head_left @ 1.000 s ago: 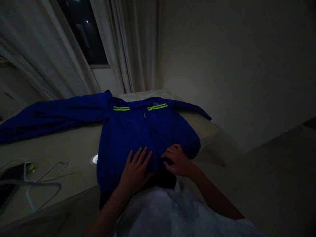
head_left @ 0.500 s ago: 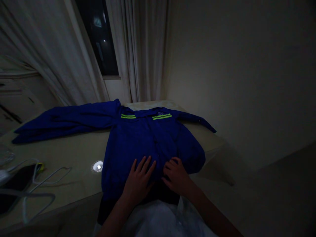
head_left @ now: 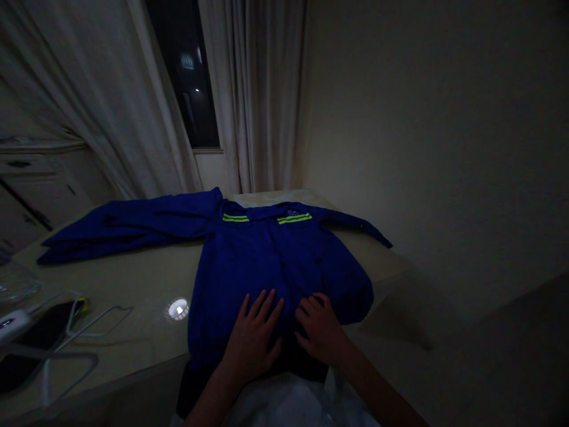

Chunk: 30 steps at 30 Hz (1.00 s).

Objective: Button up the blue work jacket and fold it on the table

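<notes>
A blue jacket [head_left: 249, 261] with bright yellow-green stripes across the chest lies spread front up on the table, its collar at the far side. One sleeve stretches out to the left; the other reaches toward the table's right edge. My left hand [head_left: 254, 332] rests on the lower part of the jacket, fingers spread and holding nothing. To its right, my right hand [head_left: 320, 327] touches the jacket near its front opening. Its fingers are bent but apart, and I see no cloth gripped in them. The room is dim, so folds under the palms are hidden.
On the table [head_left: 151, 279] at left lie a dark phone-like object [head_left: 44, 338], a white cable [head_left: 95, 323] and a white device [head_left: 14, 325]. A clear plastic item [head_left: 15, 281] sits behind them. Curtains [head_left: 262, 101] hang beyond the table, and a wall [head_left: 422, 130] stands at right.
The whole view has shifted slightly, so everything appears a little lower and to the right. Both hands keep nearly the same place on the jacket.
</notes>
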Tool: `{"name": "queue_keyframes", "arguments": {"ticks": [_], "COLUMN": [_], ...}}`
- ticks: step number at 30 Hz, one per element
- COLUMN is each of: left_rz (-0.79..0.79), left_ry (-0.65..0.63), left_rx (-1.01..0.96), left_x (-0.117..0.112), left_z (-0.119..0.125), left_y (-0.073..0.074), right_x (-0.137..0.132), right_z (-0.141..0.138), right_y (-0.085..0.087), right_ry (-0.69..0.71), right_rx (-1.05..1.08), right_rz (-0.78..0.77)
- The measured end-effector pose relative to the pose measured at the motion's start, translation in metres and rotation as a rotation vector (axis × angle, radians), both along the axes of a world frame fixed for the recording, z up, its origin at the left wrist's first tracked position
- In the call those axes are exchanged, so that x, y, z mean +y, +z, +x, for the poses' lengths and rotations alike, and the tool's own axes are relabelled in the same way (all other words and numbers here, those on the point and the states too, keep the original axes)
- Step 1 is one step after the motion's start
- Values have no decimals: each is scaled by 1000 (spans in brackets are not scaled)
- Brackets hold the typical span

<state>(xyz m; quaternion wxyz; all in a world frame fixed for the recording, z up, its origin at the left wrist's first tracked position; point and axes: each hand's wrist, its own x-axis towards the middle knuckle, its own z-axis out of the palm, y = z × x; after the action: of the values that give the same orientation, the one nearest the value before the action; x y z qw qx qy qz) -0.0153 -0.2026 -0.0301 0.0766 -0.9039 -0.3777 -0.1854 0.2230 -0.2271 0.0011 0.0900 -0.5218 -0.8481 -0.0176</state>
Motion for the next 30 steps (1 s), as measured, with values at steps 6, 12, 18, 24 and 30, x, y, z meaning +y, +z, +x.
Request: {"name": "queue_keyframes", "arguments": {"ticks": [6, 12, 18, 24, 30], "left_rz": [-1, 9, 13, 37, 190], "left_ry": [6, 11, 6, 12, -175], "left_rx": [25, 25, -3, -21, -16], "left_x": [1, 0, 0, -1, -5], "left_z": [0, 0, 0, 1, 24], "left_y": [-3, 0, 1, 2, -10], "right_x": [0, 0, 2, 3, 2], "right_z": [-1, 3, 9, 6, 5], "right_y": [3, 6, 5, 3, 14], "right_ry": [10, 33, 72, 67, -4], "right_rx": [-6, 26, 64, 95, 268], "right_rz": [0, -42, -63, -6, -61]}}
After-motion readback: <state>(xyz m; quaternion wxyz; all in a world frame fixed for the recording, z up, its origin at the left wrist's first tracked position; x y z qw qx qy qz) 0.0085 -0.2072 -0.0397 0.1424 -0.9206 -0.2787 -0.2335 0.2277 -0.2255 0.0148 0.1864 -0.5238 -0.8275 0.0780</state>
